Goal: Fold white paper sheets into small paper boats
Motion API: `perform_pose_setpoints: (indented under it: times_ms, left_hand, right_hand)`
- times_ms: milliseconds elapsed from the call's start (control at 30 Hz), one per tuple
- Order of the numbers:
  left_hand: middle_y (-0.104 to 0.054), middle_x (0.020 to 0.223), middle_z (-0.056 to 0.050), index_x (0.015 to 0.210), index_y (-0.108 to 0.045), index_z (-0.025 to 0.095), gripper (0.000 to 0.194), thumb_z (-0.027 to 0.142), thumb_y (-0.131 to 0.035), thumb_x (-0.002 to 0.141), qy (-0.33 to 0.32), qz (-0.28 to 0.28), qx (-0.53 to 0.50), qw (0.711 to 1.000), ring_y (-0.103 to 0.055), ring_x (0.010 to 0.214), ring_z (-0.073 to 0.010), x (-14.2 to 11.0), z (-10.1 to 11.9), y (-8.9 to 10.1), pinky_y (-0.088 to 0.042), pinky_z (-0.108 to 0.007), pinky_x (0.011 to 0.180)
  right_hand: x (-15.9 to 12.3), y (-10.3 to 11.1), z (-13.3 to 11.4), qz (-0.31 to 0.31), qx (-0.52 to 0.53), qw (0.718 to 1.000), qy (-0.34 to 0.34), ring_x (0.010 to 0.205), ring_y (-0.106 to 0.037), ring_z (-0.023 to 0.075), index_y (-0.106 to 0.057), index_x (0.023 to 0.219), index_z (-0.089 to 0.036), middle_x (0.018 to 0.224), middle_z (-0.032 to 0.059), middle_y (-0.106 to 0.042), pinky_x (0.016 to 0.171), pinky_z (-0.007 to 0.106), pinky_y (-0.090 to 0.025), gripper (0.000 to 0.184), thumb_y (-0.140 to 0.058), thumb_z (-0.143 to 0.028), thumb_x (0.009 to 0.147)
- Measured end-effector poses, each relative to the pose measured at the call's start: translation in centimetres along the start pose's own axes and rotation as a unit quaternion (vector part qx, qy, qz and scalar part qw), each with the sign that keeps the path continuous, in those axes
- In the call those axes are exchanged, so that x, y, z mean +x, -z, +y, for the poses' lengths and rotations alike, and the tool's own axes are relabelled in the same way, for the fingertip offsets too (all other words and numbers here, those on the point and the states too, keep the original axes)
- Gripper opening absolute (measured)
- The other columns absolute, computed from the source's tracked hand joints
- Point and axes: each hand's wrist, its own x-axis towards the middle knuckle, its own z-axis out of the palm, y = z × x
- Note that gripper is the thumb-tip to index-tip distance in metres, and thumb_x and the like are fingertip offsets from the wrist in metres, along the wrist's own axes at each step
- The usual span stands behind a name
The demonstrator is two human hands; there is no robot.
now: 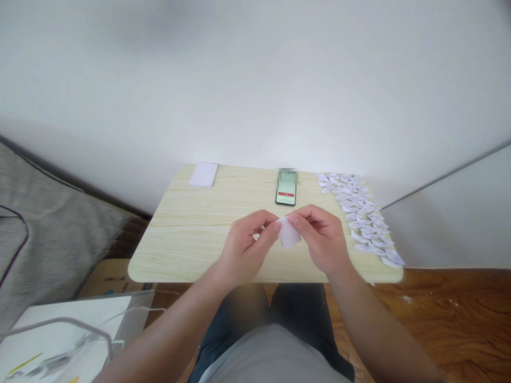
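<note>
A small piece of white paper (pixel 289 235) is held up between my two hands above the front part of the table. My left hand (pixel 251 242) pinches its upper left edge between thumb and fingers. At the upper right edge, my right hand (pixel 319 234) grips it the same way. The sheet's lower part hangs free and looks slightly curved. Several folded white paper pieces (pixel 363 213) lie in rows along the table's right side. A stack of white paper (pixel 203 175) rests at the back left.
A phone (pixel 286 191) with a lit screen lies behind my hands on the light wooden table (pixel 179 229). The white wall (pixel 255 85) meets the table's back edge. At lower left stands a white surface (pixel 72 319) with cables; grey fabric (pixel 48 213) is beyond it.
</note>
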Motion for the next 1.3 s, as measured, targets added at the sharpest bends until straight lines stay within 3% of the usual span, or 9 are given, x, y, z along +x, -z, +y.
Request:
perform_pose_setpoints:
  times_ms: [267, 433, 667, 833, 1133, 1300]
  left_hand:
    - [-0.059, 0.069, 0.0, 0.078, -0.067, 0.019, 0.03, 0.034, -0.056, 0.101, 0.009, -0.004, -0.024, 1.0, -0.053, 0.068, -0.0143, 0.0, -0.3, -0.1, -0.041, -0.029, 0.065]
    - [-0.058, 0.068, 0.001, 0.075, -0.065, 0.019, 0.029, 0.03, -0.057, 0.1, 0.003, 0.008, -0.042, 0.999, -0.052, 0.067, -0.0133, 0.1, -0.8, 0.0, -0.04, -0.028, 0.064]
    - [-0.058, 0.065, 0.002, 0.071, -0.063, 0.019, 0.03, 0.025, -0.057, 0.1, 0.018, 0.022, -0.07, 0.997, -0.053, 0.065, -0.0128, 0.4, -1.6, 0.0, -0.041, -0.028, 0.064]
    - [-0.059, 0.065, 0.001, 0.068, -0.062, 0.019, 0.032, 0.023, -0.056, 0.099, 0.014, 0.048, -0.069, 0.996, -0.054, 0.065, -0.0128, 0.7, -1.9, -0.1, -0.041, -0.028, 0.065]
    - [-0.059, 0.063, 0.001, 0.073, -0.067, 0.019, 0.028, 0.027, -0.06, 0.099, 0.031, 0.1, -0.13, 0.986, -0.053, 0.064, -0.0142, 0.9, -3.7, 0.1, -0.041, -0.03, 0.064]
    - [-0.061, 0.065, 0.0, 0.074, -0.068, 0.019, 0.027, 0.028, -0.062, 0.098, 0.029, 0.092, -0.155, 0.983, -0.054, 0.067, -0.0148, 0.5, -3.6, 0.0, -0.043, -0.031, 0.068]
  right_hand:
    - [-0.1, 0.0, -0.1, -0.016, 0.026, 1.0, -0.009, 0.061, -0.058, 0.0144, -0.069, 0.075, -0.021, 0.066, -0.0008, -0.066, 0.057, 0.027, -0.048, 0.028, -0.072, -0.041, 0.094]
    - [0.2, 0.2, 0.5, -0.044, 0.066, 0.996, -0.036, 0.069, -0.062, 0.0149, -0.073, 0.08, -0.021, 0.072, -0.0008, -0.068, 0.065, 0.027, -0.051, 0.022, -0.071, -0.037, 0.095]
    - [0.1, 0.2, 0.8, -0.076, 0.045, 0.996, -0.028, 0.068, -0.061, 0.0136, -0.071, 0.086, -0.02, 0.074, -0.0007, -0.069, 0.064, 0.026, -0.048, 0.025, -0.067, -0.041, 0.099]
    - [-0.1, 0.1, 1.1, -0.132, -0.009, 0.991, -0.035, 0.075, -0.065, 0.0154, -0.073, 0.084, -0.02, 0.08, 0.0022, -0.073, 0.07, 0.029, -0.05, 0.035, -0.059, -0.045, 0.103]
    - [-0.4, -0.2, 2.3, -0.127, 0.027, 0.99, -0.061, 0.077, -0.072, 0.0175, -0.074, 0.092, -0.02, 0.082, 0.0033, -0.077, 0.076, 0.033, -0.057, 0.03, -0.062, -0.046, 0.101]
    - [0.0, -0.2, 3.1, -0.062, 0.085, 0.991, -0.078, 0.064, -0.069, 0.0159, -0.074, 0.082, -0.02, 0.071, 0.002, -0.075, 0.069, 0.032, -0.058, 0.028, -0.072, -0.044, 0.095]
